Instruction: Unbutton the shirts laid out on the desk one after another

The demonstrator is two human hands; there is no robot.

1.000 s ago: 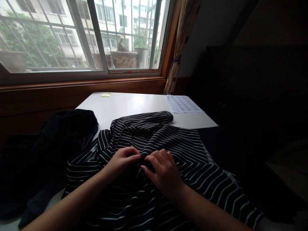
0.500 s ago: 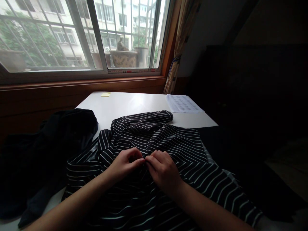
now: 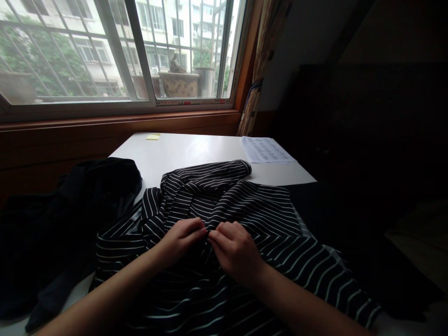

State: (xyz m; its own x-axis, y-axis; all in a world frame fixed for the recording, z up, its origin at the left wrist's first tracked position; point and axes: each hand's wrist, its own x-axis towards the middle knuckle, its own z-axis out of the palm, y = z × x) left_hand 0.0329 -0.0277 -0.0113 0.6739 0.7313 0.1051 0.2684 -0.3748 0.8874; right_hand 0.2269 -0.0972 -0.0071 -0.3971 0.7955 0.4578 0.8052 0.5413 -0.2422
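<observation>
A black shirt with white stripes [image 3: 266, 210] lies spread over the near part of the white table, its fabric creased and one sleeve folded across the top. Both hands meet at the middle of it. My left hand [image 3: 184, 238] is closed, thumb and fingers pinching the shirt's fabric. Right beside it, my right hand [image 3: 236, 247] is closed too, its fingertips pinching the cloth almost against the left fingertips. Whether a button sits between the fingers is hidden.
Dark clothing [image 3: 80, 210] is heaped at the left of the white table [image 3: 168, 151]. Printed sheets [image 3: 268, 150] lie at the far right corner, and a yellow sticky note [image 3: 153, 136] near the back edge. Behind stand a barred window [image 3: 119, 51] and a tied curtain [image 3: 257, 79].
The left thumb and fingers have drawn closer together, closing the gap between them. Both hands have shifted only slightly, and the shirt lies as before.
</observation>
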